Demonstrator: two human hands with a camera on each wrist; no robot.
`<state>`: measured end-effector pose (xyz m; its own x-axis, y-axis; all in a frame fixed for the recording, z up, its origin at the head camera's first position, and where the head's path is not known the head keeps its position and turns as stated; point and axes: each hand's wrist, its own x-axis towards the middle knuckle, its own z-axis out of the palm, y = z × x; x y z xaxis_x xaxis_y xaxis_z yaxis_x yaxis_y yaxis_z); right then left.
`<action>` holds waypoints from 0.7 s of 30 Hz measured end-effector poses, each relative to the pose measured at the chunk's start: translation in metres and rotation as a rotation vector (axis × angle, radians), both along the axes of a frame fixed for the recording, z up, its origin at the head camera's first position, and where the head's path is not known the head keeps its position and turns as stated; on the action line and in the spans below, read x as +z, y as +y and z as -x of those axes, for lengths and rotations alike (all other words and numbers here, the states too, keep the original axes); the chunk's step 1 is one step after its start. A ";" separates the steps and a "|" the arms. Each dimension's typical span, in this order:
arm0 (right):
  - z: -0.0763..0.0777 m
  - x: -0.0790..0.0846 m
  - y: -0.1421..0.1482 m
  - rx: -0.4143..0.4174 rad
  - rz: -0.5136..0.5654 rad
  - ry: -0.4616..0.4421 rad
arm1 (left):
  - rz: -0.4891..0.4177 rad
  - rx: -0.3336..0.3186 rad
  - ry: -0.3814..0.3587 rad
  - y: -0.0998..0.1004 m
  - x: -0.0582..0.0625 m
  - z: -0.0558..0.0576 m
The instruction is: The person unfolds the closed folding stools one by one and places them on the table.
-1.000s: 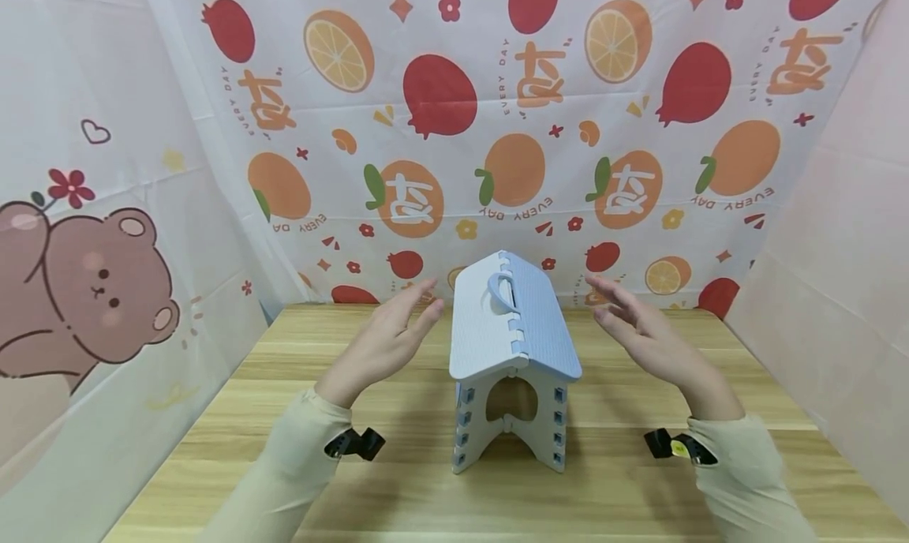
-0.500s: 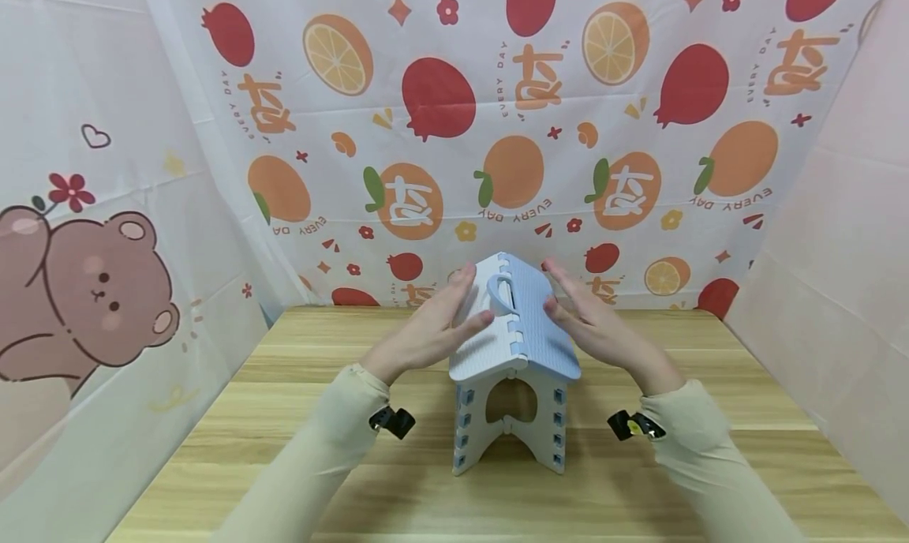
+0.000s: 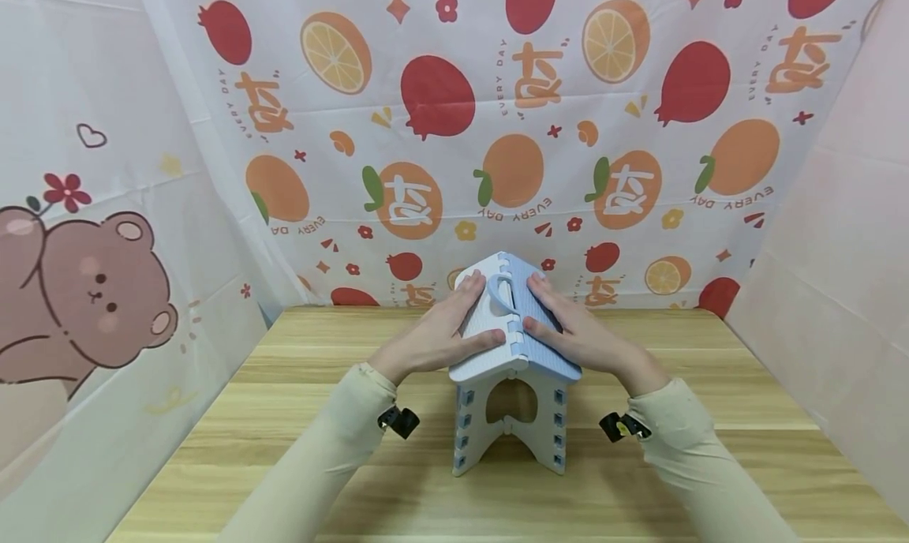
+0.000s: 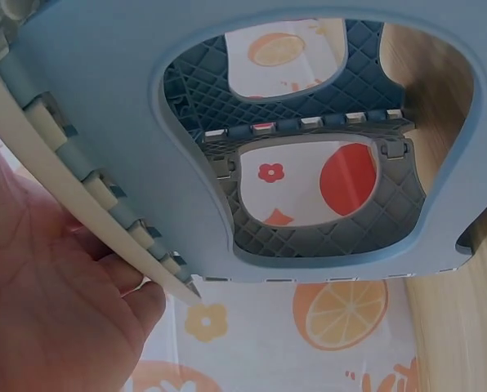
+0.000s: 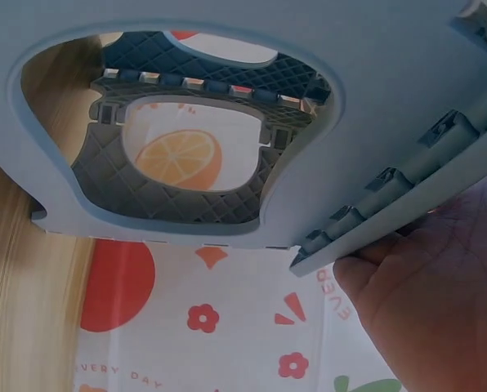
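A pale blue and white plastic folding stool (image 3: 543, 357) stands upright mid-table in the head view, its hinged top raised into a peak like a roof. A loop handle (image 3: 499, 294) sticks up at the ridge. My left hand (image 3: 436, 338) lies on the white slope, fingers extended and thumb near the ridge. On the blue slope rests my right hand (image 3: 585, 339), mirroring it. Both wrist views look through the stool's side cutouts to a lattice-ribbed inside; there the left palm (image 4: 64, 302) and right palm (image 5: 448, 286) show beneath the top's edges.
The stool's legs stand on a wood-grain table (image 3: 284, 393). Behind it hangs a white cloth (image 3: 454, 38) printed with fruit. A cloth with a bear print (image 3: 99, 290) covers the left side, and a pale cloth (image 3: 845, 251) covers the right.
Both hands have come inward from either side of the stool and now rest on its sloped top. The stool stays where it was, still peaked.
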<state>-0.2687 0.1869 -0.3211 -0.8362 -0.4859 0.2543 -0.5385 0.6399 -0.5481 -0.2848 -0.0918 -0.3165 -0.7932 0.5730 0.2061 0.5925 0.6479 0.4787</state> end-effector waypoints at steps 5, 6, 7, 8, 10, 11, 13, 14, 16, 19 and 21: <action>0.001 -0.001 0.000 -0.001 -0.002 -0.008 | 0.010 0.006 0.000 0.000 0.000 0.000; 0.001 -0.001 0.001 -0.001 -0.003 -0.011 | 0.011 0.005 0.000 0.000 0.000 0.000; 0.001 -0.001 0.001 -0.003 -0.004 -0.013 | 0.011 0.004 0.001 0.000 0.000 0.000; 0.001 0.000 0.001 -0.004 -0.005 -0.015 | 0.011 0.003 0.002 0.000 0.000 0.000; 0.002 0.000 0.002 -0.009 -0.004 -0.025 | 0.008 0.000 0.001 0.000 0.001 0.000; 0.002 0.000 0.002 -0.011 -0.005 -0.028 | 0.007 -0.002 0.001 -0.001 0.001 0.000; 0.003 0.001 0.003 -0.011 -0.004 -0.035 | 0.004 -0.006 0.004 -0.002 0.001 0.000; 0.003 0.001 0.003 -0.011 -0.004 -0.038 | 0.004 -0.009 0.007 -0.002 0.001 0.001; 0.003 0.001 0.004 -0.012 -0.005 -0.042 | 0.008 -0.011 0.010 -0.002 0.001 0.001; 0.003 0.001 0.004 -0.012 -0.012 -0.046 | 0.013 -0.013 0.011 -0.002 0.002 0.002; 0.003 0.002 0.005 -0.019 -0.017 -0.053 | 0.018 -0.012 0.009 -0.002 0.002 0.002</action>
